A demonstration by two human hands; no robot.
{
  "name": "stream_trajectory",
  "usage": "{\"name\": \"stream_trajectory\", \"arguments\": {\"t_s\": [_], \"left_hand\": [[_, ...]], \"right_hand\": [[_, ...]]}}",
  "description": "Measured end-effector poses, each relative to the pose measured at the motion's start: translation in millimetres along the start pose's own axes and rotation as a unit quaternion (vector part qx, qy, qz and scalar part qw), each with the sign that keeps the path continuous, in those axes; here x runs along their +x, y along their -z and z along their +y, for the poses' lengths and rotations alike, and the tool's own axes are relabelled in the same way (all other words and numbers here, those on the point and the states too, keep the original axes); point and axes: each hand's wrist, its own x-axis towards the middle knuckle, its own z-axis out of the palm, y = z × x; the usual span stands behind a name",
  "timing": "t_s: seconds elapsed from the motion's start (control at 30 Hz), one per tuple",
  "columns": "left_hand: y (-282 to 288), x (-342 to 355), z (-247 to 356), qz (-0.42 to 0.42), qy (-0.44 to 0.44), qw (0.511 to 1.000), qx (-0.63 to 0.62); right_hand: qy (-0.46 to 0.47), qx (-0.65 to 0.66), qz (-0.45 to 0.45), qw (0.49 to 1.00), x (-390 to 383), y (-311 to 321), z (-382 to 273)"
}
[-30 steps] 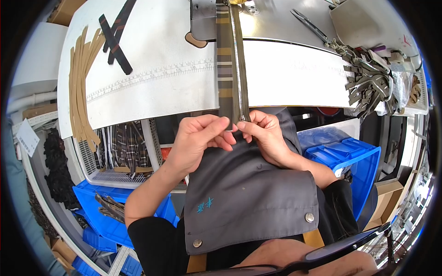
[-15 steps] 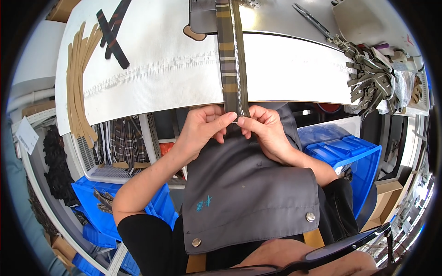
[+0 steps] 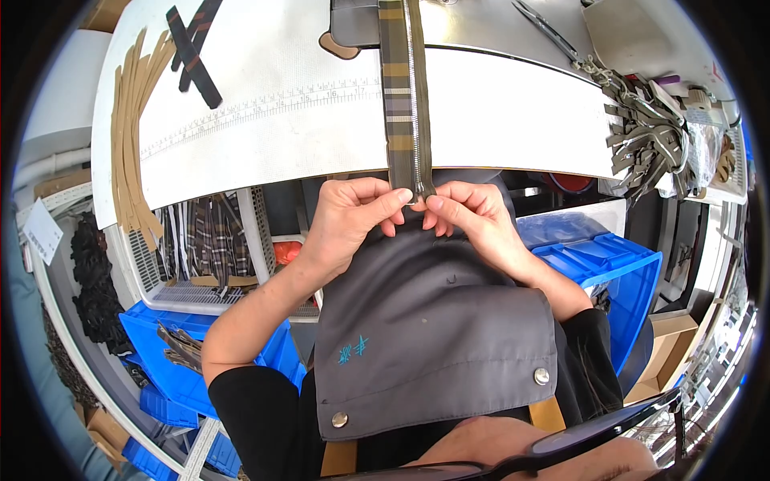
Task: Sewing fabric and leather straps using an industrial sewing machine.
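Observation:
A dark olive zipper (image 3: 416, 112) with silvery teeth runs from the sewing machine's plate down over the table's front edge. Along its left side lies a plaid fabric strip (image 3: 396, 94) in olive, tan and grey. My left hand (image 3: 351, 218) pinches the lower end of the zipper between thumb and forefinger. From the other side my right hand (image 3: 479, 223) is closed on the zipper's right lower corner, its fingers curled. Both hands are just below the edge, over my dark grey apron (image 3: 437, 321). What lies beneath the fingertips is partly hidden.
The white table (image 3: 281, 132) carries ruler marks. Tan strips (image 3: 128, 144) and dark strips (image 3: 192, 60) lie at its left; tweezers (image 3: 547, 30) and a bundle of olive zippers (image 3: 654, 140) at its right. Blue bins (image 3: 618, 264) and a white basket (image 3: 188, 297) flank me below.
My right hand has shifted slightly right, its thumb moving from the zipper's middle to its right corner. My left hand keeps its pinch. The whole view has shifted a little.

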Motion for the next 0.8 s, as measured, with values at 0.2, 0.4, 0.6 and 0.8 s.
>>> {"name": "stream_trajectory", "arguments": {"t_s": [0.2, 0.4, 0.6, 0.8], "left_hand": [[1.5, 0.6, -5.4, -0.001, 0.013, 1.0, -0.018], [1.5, -1.4, -8.7, -0.032, 0.008, 0.998, -0.05], [7.0, 0.7, -5.1, -0.073, 0.112, 0.986, -0.098], [14.1, 4.1, -6.5, -0.143, 0.164, 0.953, -0.211]], "right_hand": [[0.277, -0.35, 0.075, 0.892, -3.3, 11.5, -9.0], [0.526, -0.575, 0.05, 0.624, 19.3, 11.4, -4.2], [0.568, -0.583, 0.066, 0.577, 30.0, 5.0, -6.8], [0.555, -0.6, 0.045, 0.574, 28.2, 3.6, -15.7]]}}
